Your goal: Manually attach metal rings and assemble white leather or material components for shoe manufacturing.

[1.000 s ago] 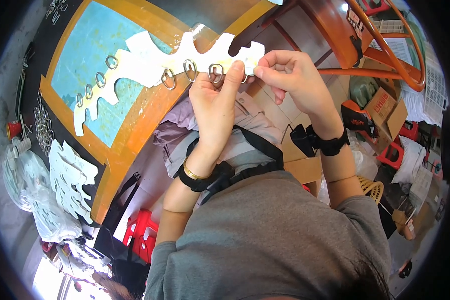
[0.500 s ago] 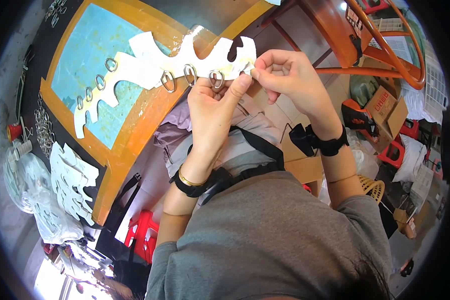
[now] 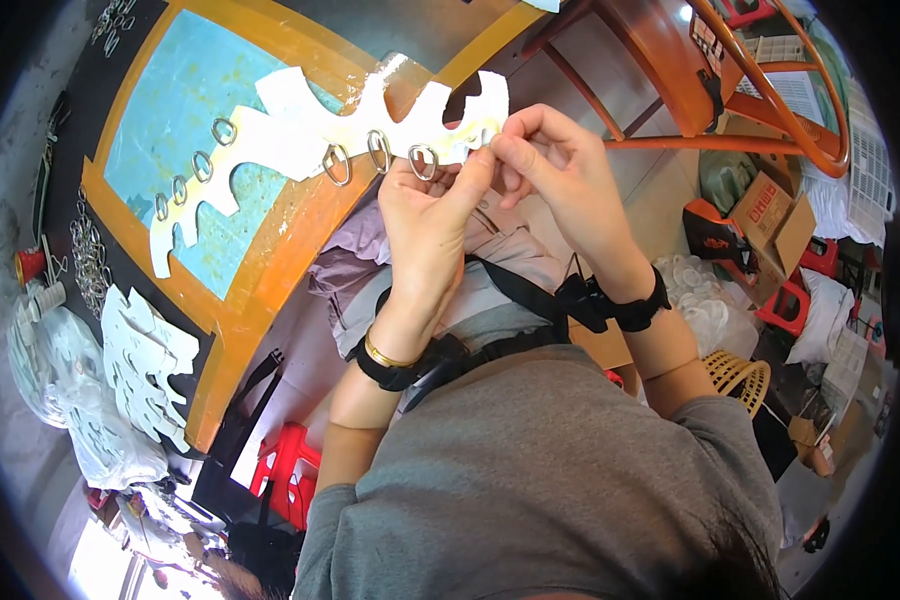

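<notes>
A white, scalloped cut-out strip [image 3: 290, 130] lies slantwise over the table's near edge. Along it sit several silver oval metal buckles, such as a large one [image 3: 379, 152] by my fingers and smaller ones toward the lower left end. My left hand [image 3: 420, 215] is closed on the strip's right end, thumb on top and fingers underneath. Beside that thumb, my right hand [image 3: 562, 175] pinches the crumpled right tip of the strip between thumb and index finger. Whatever lies directly under the fingertips is hidden.
The table has a blue mat [image 3: 170, 90] bordered by amber tape. At its left lie a heap of metal buckles [image 3: 90, 260] and a stack of white cut-outs [image 3: 142, 355]. Around stand a wooden chair [image 3: 660, 60], a red stool [image 3: 288, 465], a cardboard box [image 3: 765, 215] and a yellow basket [image 3: 740, 378].
My right hand has shifted slightly left, closer to my left thumb, its forearm coming inward. The strip's right end moved a little left with it, and the buckle nearest my left thumb shifted too.
</notes>
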Demonstrator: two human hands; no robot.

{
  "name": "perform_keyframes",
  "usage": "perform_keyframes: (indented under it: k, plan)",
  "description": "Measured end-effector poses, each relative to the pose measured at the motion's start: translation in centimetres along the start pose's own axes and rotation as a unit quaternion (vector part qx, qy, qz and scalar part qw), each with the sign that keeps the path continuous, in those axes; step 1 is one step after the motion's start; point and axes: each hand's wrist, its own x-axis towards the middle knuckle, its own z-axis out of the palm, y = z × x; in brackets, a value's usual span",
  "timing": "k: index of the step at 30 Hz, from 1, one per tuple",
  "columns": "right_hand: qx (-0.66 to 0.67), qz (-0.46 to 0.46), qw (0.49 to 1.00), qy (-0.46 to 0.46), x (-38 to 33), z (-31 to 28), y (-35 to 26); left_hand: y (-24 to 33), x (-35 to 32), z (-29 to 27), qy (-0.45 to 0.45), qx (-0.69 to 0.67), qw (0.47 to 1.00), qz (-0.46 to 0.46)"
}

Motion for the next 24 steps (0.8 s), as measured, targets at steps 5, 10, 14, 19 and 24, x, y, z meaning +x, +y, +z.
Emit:
perform_keyframes:
  k: [5,10,14,19,24]
  plan:
    - [0.047,-0.083,0.995,0.031,0.0,0.6,0.3,0.5,-0.2,0.3,-0.007,0.006,1.000,-0.013]
    - [0.037,-0.094,0.995,0.013,-0.1,0.2,0.7,0.5,-0.2,0.3,-0.025,-0.058,0.998,-0.016]
    - [0.012,-0.090,0.996,-0.003,-0.1,0.0,0.5,0.3,-0.2,0.0,-0.021,-0.042,0.999,-0.012]
    - [-0.013,-0.150,0.987,0.051,-0.5,1.5,1.2,0.0,0.0,0.4,-0.017,-0.082,0.997,-0.004]
    - [-0.077,-0.186,0.978,0.059,-0.5,1.7,1.3,0.0,0.0,0.2,-0.030,-0.075,0.997,-0.002]
